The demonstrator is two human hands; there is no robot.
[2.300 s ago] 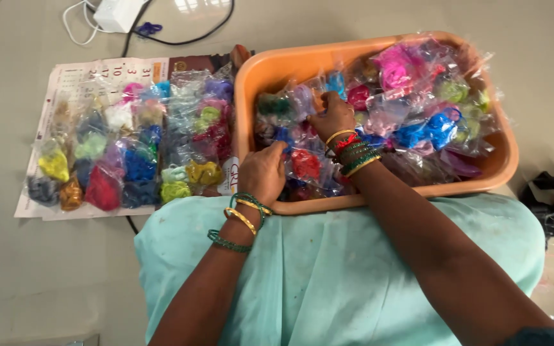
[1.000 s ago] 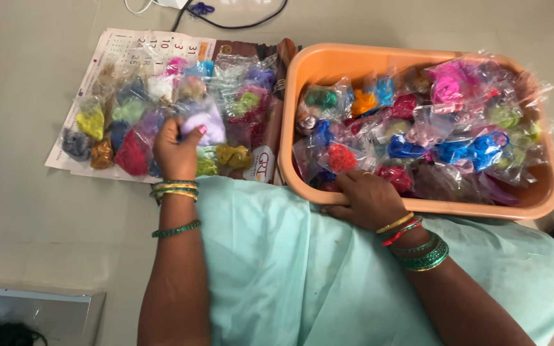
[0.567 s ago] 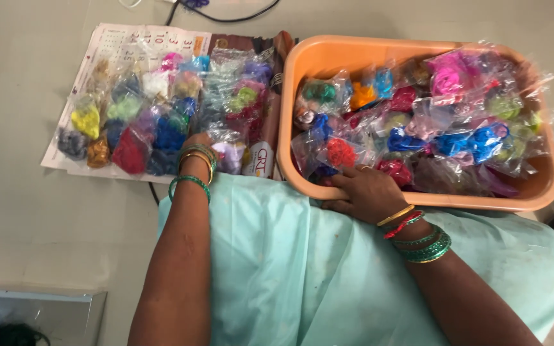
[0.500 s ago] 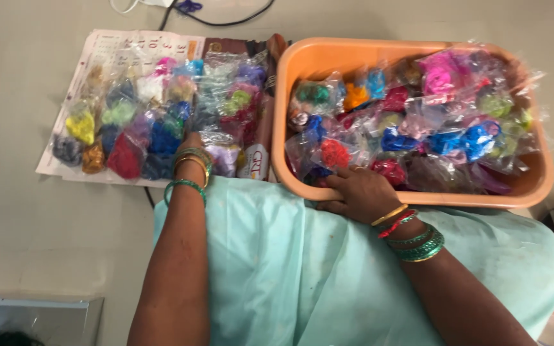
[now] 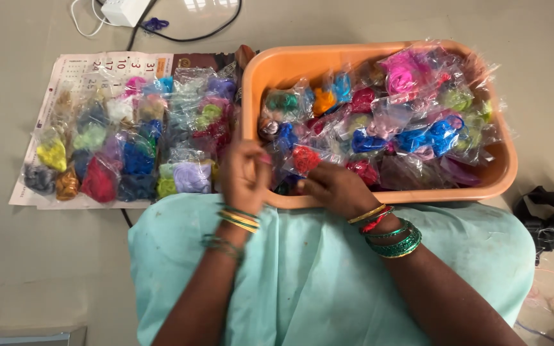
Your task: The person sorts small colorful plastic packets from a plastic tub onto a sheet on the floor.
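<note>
Soft, even daylight fills the scene, and a pale window-like reflection sits on the glossy floor just beyond the white adapter (image 5: pixel 125 10) at the top edge. The clear packets in the orange tub (image 5: pixel 290 64) throw small glints of glare, and only faint shadows lie beside the tub's rim. The left hand (image 5: pixel 243 176), at the tub's near left corner, is smeared by motion blur, while the right hand (image 5: pixel 336 189) beside it stays fairly sharp.
</note>
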